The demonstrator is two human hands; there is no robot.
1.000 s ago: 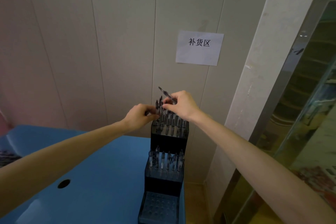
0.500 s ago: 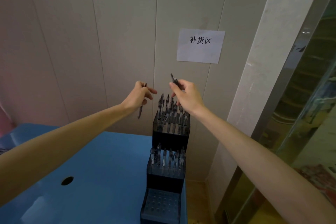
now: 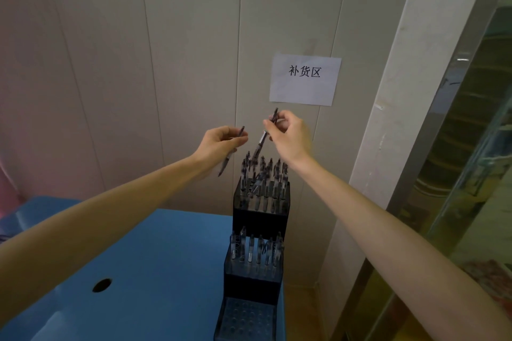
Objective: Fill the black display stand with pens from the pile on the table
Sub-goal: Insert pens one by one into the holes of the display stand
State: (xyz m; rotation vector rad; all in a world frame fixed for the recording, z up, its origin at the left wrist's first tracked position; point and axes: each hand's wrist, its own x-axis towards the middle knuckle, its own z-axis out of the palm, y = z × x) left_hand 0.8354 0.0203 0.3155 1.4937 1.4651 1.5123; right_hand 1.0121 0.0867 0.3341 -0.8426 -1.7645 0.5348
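A black three-tier display stand [image 3: 260, 219] stands at the right edge of the blue table [image 3: 144, 271]. Its top tier and middle tier hold several pens; the bottom tier [image 3: 246, 321] shows bare holes. My left hand [image 3: 221, 142] holds a pen [image 3: 225, 162] that slants down to the left of the stand's top. My right hand [image 3: 289, 137] pinches another pen [image 3: 263, 138], tip pointing down toward the top tier's pens. Both hands hover above the stand. The pile of pens is out of view.
A white paper sign [image 3: 304, 80] with printed characters hangs on the panelled wall behind the stand. The table has a round hole [image 3: 102, 284] near its front left. A white pillar [image 3: 388, 147] and a glass door [image 3: 471, 174] are on the right.
Both hands lifted from the top tier, each with a pen. My right hand's pen has since tilted tip-down over the top tier, and my left hand has moved closer to the stand.
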